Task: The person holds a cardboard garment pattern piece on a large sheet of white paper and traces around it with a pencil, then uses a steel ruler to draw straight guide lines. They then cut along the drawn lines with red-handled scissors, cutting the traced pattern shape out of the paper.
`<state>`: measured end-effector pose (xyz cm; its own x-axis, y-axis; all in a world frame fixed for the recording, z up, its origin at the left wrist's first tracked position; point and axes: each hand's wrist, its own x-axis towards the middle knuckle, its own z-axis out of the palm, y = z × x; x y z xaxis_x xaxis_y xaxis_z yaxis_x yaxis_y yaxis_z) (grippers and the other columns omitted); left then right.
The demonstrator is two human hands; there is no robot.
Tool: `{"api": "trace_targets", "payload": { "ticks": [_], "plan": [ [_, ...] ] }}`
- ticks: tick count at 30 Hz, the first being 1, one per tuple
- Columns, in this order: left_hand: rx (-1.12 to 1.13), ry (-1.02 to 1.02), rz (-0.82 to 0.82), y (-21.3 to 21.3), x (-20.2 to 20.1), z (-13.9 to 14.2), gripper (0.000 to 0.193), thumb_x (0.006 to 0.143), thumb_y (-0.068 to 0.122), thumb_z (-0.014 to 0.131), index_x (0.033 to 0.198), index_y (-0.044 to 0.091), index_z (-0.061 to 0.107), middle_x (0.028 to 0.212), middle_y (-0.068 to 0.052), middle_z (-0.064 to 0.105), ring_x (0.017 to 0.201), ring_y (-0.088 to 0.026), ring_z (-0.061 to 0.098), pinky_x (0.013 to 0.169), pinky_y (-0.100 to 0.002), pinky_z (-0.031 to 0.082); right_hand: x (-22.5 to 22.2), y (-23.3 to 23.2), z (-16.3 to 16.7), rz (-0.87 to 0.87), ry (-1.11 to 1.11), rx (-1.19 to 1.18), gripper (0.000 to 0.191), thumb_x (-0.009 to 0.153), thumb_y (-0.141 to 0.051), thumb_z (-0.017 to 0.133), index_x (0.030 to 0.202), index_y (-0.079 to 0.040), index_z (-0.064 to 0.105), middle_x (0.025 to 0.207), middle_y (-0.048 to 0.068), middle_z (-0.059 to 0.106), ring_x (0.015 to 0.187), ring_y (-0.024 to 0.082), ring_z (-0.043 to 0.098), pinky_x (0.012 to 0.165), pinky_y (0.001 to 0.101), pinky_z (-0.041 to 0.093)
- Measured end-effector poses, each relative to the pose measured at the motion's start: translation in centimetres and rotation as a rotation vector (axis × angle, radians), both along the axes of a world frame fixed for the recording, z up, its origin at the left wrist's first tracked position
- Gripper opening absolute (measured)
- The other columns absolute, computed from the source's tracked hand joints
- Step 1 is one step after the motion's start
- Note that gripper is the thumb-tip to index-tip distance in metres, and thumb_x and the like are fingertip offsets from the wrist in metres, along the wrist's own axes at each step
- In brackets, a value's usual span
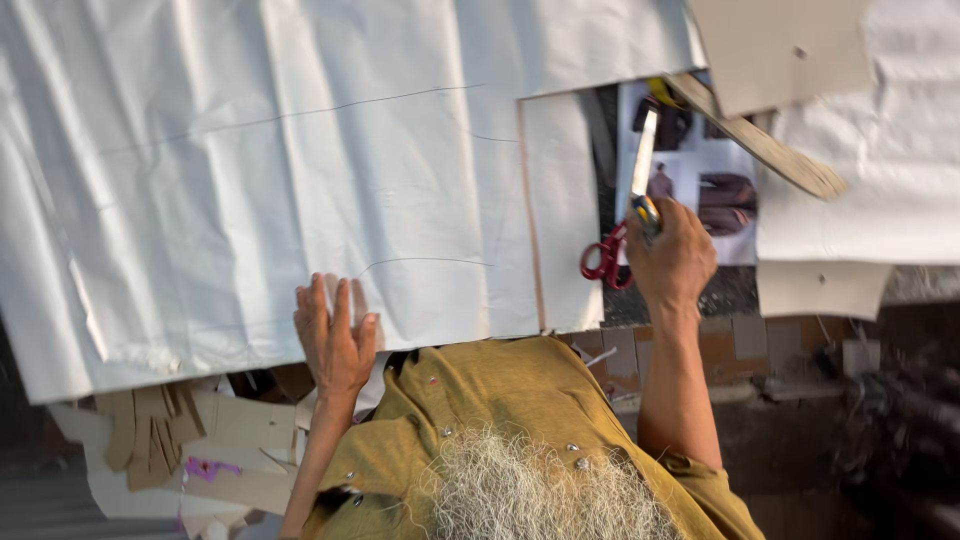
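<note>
My left hand (335,340) lies flat, fingers spread, on the near edge of a large white cloth (250,180) marked with thin drawn lines. My right hand (672,255) is closed around a pair of scissors (640,185) with red handle loops and a long metal blade pointing away from me. The scissors sit just right of a pale pattern board (562,210) that lies along the cloth's right edge. My mustard shirt (510,410) fills the bottom of the view.
A wooden stick (765,148) lies diagonally beyond the scissors. Under it is a printed sheet with pictures (715,185). Brown cardboard (780,45) is at the top right, more white fabric (880,150) at the right. Cardboard pattern pieces (160,430) hang at the lower left.
</note>
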<state>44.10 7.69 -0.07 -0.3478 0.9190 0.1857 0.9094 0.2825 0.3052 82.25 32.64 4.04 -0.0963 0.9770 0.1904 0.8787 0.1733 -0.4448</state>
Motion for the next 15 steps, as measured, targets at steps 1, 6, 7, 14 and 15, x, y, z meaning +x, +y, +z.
{"api": "trace_targets", "payload": {
  "ticks": [1,6,7,14,15],
  "plan": [
    [-0.035,-0.014,0.025,-0.2,0.0,-0.1,0.062,0.103,0.046,0.051,0.152,0.008,0.05,0.166,-0.024,0.029,0.153,-0.052,0.025,0.118,-0.071,0.026,-0.3,-0.1,0.1,0.011,0.004,-0.019,0.028,0.095,-0.03,0.078,0.111,-0.007,0.071,0.1,0.013,0.072,0.088,0.036,0.069,0.076,0.0476,0.054],
    [-0.049,-0.032,0.069,-1.4,-0.5,-0.7,0.062,0.103,0.049,0.046,0.157,0.019,0.045,0.169,-0.021,0.022,0.154,-0.053,0.018,0.117,-0.076,0.02,-2.9,-1.5,-0.1,0.064,-0.029,-0.178,0.031,0.095,-0.034,0.075,0.11,-0.008,0.072,0.092,0.011,0.073,0.079,0.029,0.07,0.07,0.0441,0.054],
    [-0.066,-0.034,0.083,-1.7,-0.6,-0.8,0.062,0.103,0.05,0.045,0.157,0.02,0.045,0.169,-0.02,0.022,0.154,-0.053,0.017,0.117,-0.076,0.019,-3.4,-1.7,0.0,0.081,-0.026,-0.202,0.032,0.095,-0.034,0.074,0.113,-0.008,0.073,0.092,0.011,0.073,0.077,0.027,0.07,0.068,0.0428,0.054],
    [-0.101,-0.077,0.125,-2.5,-0.5,-0.7,0.064,0.103,0.053,0.04,0.155,0.018,0.044,0.171,-0.019,0.017,0.156,-0.051,0.011,0.118,-0.076,0.012,-6.2,-3.4,1.5,0.24,-0.072,-0.253,0.03,0.092,-0.028,0.074,0.114,-0.008,0.071,0.096,0.009,0.074,0.079,0.024,0.072,0.069,0.0391,0.056],
    [-0.087,-0.078,0.106,-2.3,-0.5,-0.7,0.065,0.103,0.053,0.039,0.156,0.016,0.044,0.171,-0.02,0.017,0.156,-0.051,0.01,0.119,-0.076,0.011,-6.3,-3.7,1.9,0.249,-0.046,-0.209,0.031,0.088,-0.026,0.075,0.113,-0.009,0.072,0.098,0.009,0.074,0.081,0.025,0.072,0.07,0.0398,0.056]
  ]
}}
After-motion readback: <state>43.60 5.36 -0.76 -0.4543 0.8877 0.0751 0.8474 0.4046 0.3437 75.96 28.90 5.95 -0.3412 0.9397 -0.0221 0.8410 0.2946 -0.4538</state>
